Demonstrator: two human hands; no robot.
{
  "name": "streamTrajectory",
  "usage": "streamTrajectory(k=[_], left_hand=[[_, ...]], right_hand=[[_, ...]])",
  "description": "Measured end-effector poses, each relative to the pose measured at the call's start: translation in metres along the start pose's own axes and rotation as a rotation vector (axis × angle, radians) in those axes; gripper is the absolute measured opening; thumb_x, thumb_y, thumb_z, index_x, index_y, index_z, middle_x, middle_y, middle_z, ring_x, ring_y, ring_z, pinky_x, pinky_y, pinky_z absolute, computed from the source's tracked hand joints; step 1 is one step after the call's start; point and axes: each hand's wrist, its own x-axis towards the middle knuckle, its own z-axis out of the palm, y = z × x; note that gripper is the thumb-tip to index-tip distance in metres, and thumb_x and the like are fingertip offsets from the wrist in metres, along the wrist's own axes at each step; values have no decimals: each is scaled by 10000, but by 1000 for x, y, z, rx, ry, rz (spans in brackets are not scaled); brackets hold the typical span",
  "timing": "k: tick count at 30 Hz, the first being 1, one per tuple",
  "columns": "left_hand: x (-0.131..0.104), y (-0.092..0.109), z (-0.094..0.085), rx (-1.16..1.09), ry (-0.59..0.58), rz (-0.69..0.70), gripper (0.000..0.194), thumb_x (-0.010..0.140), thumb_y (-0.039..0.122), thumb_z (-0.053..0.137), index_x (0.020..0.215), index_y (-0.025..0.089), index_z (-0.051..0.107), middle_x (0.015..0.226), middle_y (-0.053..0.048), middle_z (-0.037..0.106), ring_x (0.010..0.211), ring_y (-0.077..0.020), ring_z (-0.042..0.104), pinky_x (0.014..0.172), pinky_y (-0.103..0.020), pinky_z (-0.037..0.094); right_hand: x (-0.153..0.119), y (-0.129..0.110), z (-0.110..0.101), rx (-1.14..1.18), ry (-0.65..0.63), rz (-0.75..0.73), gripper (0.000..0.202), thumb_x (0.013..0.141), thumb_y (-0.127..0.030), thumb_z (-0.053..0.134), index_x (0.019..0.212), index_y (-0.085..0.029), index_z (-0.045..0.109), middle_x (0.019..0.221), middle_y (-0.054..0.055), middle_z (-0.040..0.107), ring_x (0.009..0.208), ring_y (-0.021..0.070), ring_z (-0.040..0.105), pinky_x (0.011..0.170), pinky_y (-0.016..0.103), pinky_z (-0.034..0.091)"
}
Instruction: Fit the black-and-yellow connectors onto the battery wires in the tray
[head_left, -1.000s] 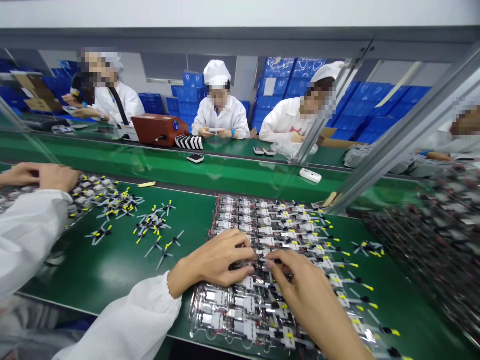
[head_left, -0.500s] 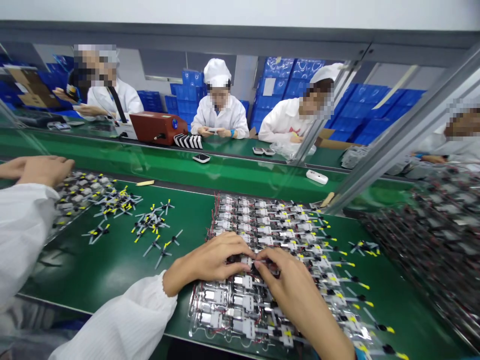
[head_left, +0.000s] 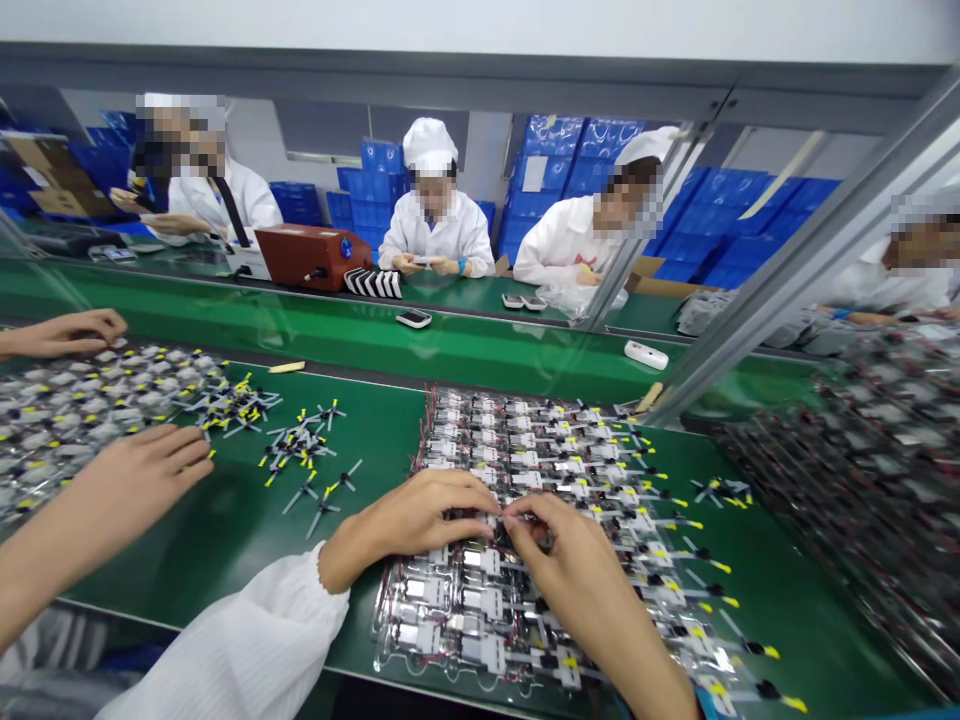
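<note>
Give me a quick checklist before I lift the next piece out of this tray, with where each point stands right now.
1. Both hands over the tray: ok, left hand and right hand meet at its middle rows.
2. Fingertips on one small part: ok, they pinch together there.
3. Part free of its pocket: cannot tell, fingers cover it.
4. Red wires clear of the hands: ok, they lie along the far left edge.
5. Neighbour's hand out of the way: ok, it rests left of the loose parts.
</note>
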Motion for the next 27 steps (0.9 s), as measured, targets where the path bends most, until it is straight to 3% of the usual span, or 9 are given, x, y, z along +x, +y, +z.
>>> streamTrajectory(k=[22, 27], left_hand=[[-1, -2, 3, -47, 35, -22, 253, 930, 362, 642, 1079, 162, 688, 989, -80, 745, 888, -182, 688, 828, -290, 510], [-1, -1, 3, -54, 44, -36, 273, 931, 379, 637, 1100, 170, 684, 1009, -82, 746, 919, -189, 694, 847, -295, 513]], right_hand=[[3, 3, 1, 10, -56, -1, 171, 874, -259, 479, 834, -219, 640, 835, 36, 646, 792, 227, 622, 707, 308, 419], [3, 1, 4, 6, -15, 16, 176, 874, -245, 471, 841, -212, 640, 847, 42, 654, 769, 221, 617, 703, 307, 414]])
